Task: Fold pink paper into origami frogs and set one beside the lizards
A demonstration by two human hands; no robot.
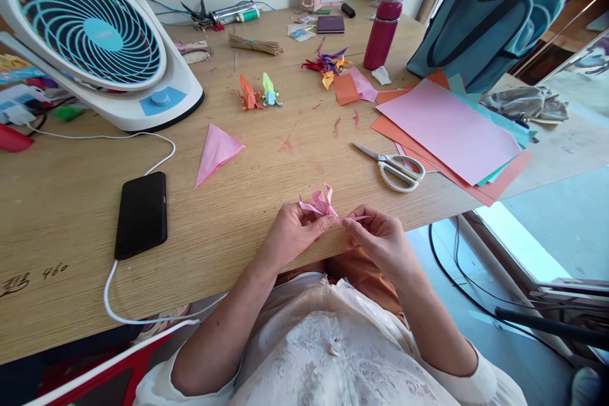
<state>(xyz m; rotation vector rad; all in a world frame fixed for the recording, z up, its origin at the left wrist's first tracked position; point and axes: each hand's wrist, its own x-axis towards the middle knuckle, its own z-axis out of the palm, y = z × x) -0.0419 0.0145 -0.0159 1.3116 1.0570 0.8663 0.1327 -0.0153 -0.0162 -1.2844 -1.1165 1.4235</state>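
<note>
So there's this little pink paper figure (321, 204), all spiky folds, held between both hands just over the near edge of the desk (271, 171). The left hand (295, 233) has the body pinched between thumb and fingers, and most of the figure pokes up past that thumb, away from the person. The right hand (380, 236) is pinching too, on a skinny pink point (358, 218) that runs roughly sideways from the body. That's the bit that matters imo: its long axis goes hand to hand, the bulk sits nearer the left, the thin end is at the right fingertips. Can't tell how tight either pinch is.

Further out, scissors (400, 171) lie beyond the right hand, near a messy stack of coloured sheets (451, 130). Over on the left there's a folded pink triangle (217, 152), then a black phone (141, 216) on its cable.
</note>
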